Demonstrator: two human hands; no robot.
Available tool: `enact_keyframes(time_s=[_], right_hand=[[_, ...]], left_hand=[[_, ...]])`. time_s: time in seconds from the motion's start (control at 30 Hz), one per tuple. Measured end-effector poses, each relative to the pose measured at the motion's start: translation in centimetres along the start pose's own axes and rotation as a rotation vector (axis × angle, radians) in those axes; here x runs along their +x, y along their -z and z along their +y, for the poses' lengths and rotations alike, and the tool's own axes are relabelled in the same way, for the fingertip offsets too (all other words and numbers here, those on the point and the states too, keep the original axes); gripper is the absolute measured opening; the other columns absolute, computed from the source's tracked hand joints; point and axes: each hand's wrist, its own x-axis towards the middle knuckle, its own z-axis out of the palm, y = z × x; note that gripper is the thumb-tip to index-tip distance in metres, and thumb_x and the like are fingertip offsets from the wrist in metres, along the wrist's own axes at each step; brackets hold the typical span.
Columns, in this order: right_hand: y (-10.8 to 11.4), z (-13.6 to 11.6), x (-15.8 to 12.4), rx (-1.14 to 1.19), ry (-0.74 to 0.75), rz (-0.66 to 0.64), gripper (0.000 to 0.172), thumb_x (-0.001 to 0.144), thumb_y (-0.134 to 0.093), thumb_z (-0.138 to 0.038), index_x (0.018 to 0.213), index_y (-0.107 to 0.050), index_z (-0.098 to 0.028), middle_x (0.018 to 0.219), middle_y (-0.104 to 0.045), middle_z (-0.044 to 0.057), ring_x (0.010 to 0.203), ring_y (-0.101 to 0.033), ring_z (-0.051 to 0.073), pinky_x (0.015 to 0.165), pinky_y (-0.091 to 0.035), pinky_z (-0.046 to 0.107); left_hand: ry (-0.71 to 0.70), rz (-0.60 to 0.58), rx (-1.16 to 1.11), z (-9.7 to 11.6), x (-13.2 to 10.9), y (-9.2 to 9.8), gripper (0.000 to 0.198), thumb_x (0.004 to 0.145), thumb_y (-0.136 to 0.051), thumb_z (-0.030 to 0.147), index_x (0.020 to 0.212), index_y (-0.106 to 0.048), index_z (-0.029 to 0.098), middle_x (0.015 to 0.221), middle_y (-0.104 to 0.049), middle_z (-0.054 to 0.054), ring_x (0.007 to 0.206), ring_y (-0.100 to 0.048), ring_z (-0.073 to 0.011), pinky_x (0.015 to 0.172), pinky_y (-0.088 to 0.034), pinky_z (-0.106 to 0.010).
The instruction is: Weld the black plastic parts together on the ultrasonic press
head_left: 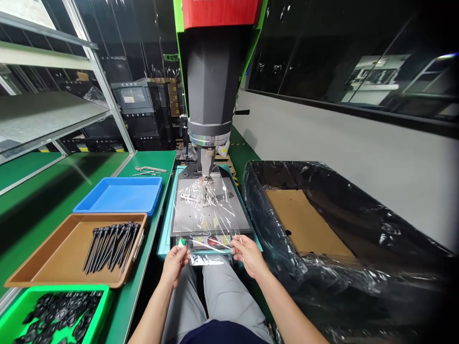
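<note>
Pinching a clear plastic film by its near edge, the left hand and right hand are holding it toward twelve o'clock, over a metal plate; black rods are lying in the brown tray at nine o'clock.

Factory workshop: press-like machine, parts trays, stacked crates; dim backdrop, probably plastic curtain.
</note>
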Motion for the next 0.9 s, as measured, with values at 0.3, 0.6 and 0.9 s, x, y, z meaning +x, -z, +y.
enact_keyframes(time_s=[0.3, 0.6, 0.9], right_hand=[[5.3, 8.3, -4.8, -0.079, -0.145, 0.100, 0.029, 0.064, -0.079, -0.035, 0.082, -0.063, -0.018, 0.070, -0.060, -0.002, 0.059, -0.059, 0.011, 0.048, -0.043, 0.019], [9.2, 13.9, -5.0, -0.356, -0.121, 0.250, 0.042, 0.063, -0.071, -0.047, 0.094, -0.065, -0.019, 0.081, -0.070, 0.007, 0.068, -0.067, 0.023, 0.056, -0.052, 0.032], [4.7, 3.3, 4.6, -0.709, 0.509, 0.197, 0.044, 0.079, -0.057, -0.045, 0.114, -0.060, -0.018, 0.112, -0.066, 0.015, 0.107, -0.063, 0.028, 0.092, -0.050, 0.045]], left_hand=[[0.063, -0.012, 0.126, -5.0, -5.0, 3.2, 0.039, 0.060, -0.082, 0.047, 0.075, -0.066, 0.016, 0.075, -0.070, -0.005, 0.068, -0.066, -0.0164, 0.062, -0.049, -0.025], [0.187, 0.037, 0.133, -8.4, -6.7, 4.2, 0.040, 0.060, -0.082, 0.048, 0.078, -0.067, 0.016, 0.085, -0.073, -0.007, 0.075, -0.068, -0.0170, 0.064, -0.050, -0.025], [0.278, 0.109, 0.202, -9.9, -5.4, 5.2, 0.051, 0.051, -0.086, 0.042, 0.090, -0.062, 0.020, 0.070, -0.068, -0.002, 0.061, -0.065, -0.0162, 0.057, -0.048, -0.026]])
